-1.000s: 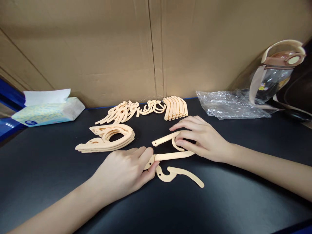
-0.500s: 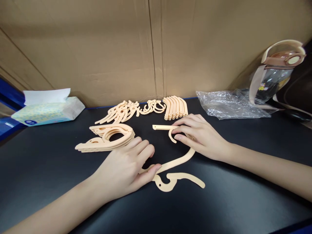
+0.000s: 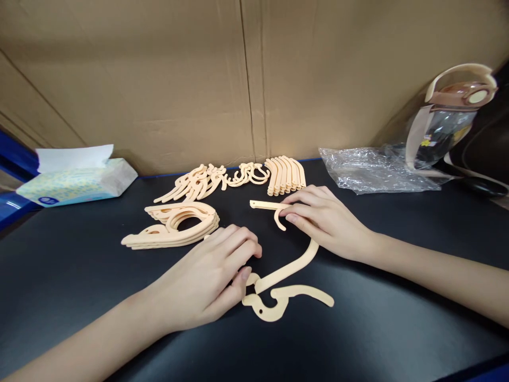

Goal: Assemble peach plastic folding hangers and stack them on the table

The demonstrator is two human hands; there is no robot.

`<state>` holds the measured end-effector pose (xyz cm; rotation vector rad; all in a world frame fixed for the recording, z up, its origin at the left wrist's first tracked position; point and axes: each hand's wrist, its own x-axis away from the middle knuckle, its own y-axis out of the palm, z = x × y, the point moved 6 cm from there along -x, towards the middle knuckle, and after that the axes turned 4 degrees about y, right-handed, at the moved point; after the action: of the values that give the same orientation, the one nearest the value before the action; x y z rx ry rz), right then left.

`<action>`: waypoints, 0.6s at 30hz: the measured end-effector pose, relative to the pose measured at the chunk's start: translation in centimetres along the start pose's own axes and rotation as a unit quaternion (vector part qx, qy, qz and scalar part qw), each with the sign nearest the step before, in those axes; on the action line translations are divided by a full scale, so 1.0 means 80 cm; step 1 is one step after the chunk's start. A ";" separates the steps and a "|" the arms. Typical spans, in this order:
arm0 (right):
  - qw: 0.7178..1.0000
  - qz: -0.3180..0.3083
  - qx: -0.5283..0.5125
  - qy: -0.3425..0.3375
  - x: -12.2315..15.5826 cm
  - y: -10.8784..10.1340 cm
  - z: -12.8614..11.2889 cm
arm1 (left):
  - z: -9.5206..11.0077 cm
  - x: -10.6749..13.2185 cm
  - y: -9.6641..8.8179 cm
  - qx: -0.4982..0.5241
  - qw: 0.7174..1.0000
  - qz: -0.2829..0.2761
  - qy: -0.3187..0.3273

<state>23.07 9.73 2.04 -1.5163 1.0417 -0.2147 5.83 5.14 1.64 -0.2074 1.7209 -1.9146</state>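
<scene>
Beige plastic folding-hanger parts lie in front of me. My left hand (image 3: 210,273), its fingers curled, is over a part mostly hidden beneath it; a curved end shows by the thumb. Just right of it, a flat hanger arm with a round notch (image 3: 272,313) rests on the table. A long bent bar (image 3: 288,269) runs from near the left thumb up to beneath my right hand (image 3: 324,220). The right fingers are closed on a straight hanger bar (image 3: 265,205) and a small hook (image 3: 278,220), partly covered by the hand.
A stack of folded hangers (image 3: 199,233) lies beyond my left hand. Farther back are loose hanger arms (image 3: 191,183), hooks (image 3: 248,174) and a row of bars (image 3: 286,175). A tissue pack (image 3: 79,183) stands left; plastic wrap (image 3: 369,172) and a bottle (image 3: 449,132) stand right.
My left hand has drawn back slightly from the bent bar, uncovering its end. The notched hanger arm has shifted slightly toward me. My right hand stays nearly still.
</scene>
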 end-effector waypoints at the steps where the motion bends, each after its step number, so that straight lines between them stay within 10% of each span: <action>1: 1.000 0.001 0.002 0.001 0.000 0.000 0.000 | 0.003 0.000 -0.001 -0.034 0.999 0.013 0.013; 10: 1.000 -0.003 0.018 0.011 0.000 0.002 0.005 | 0.045 0.005 -0.033 -0.376 0.919 0.113 0.043; 18: 0.999 -0.014 0.025 0.019 0.000 0.005 0.007 | 0.040 0.002 -0.023 -0.357 0.928 0.105 0.036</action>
<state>23.22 10.17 1.60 -1.4866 1.0390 -0.2889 6.65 2.36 3.87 -0.2067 2.3232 -1.0898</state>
